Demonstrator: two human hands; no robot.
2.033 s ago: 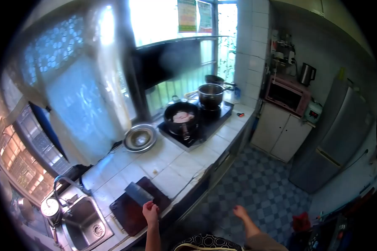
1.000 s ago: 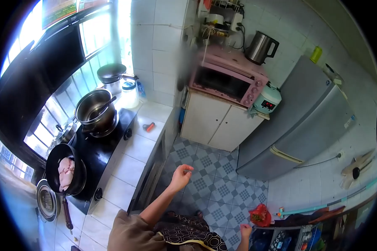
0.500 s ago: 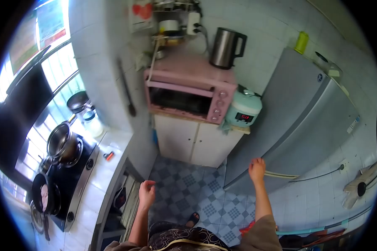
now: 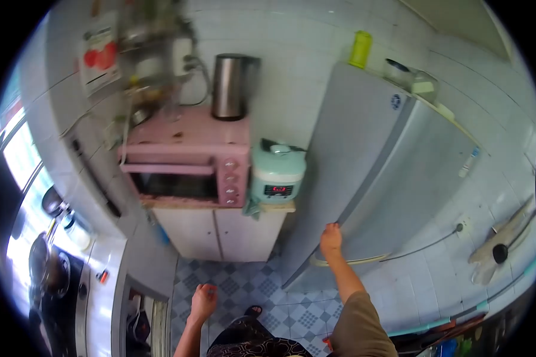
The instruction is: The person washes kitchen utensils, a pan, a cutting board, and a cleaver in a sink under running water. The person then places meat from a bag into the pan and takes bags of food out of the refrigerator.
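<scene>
My right hand (image 4: 331, 240) is at the edge of the grey refrigerator door (image 4: 393, 196), low on its front. Its fingers curl over the door's edge, and the fingertips are partly hidden. My left hand (image 4: 203, 302) hangs above the tiled floor, away from any object. Its fingers are loosely bent, with a small gap by the thumb, and I see nothing held.
A pink oven (image 4: 184, 157) and a mint-green cooker (image 4: 278, 172) stand on a white cabinet (image 4: 244, 235). A steel kettle (image 4: 228, 86) is on the oven. At left is a stove (image 4: 71, 297) with pans. A yellow-green bottle (image 4: 360, 49) tops the refrigerator.
My view has turned right, so the oven and stove sit further left. My right hand has reached the refrigerator door's edge. My left hand stays low, its fingers still bent.
</scene>
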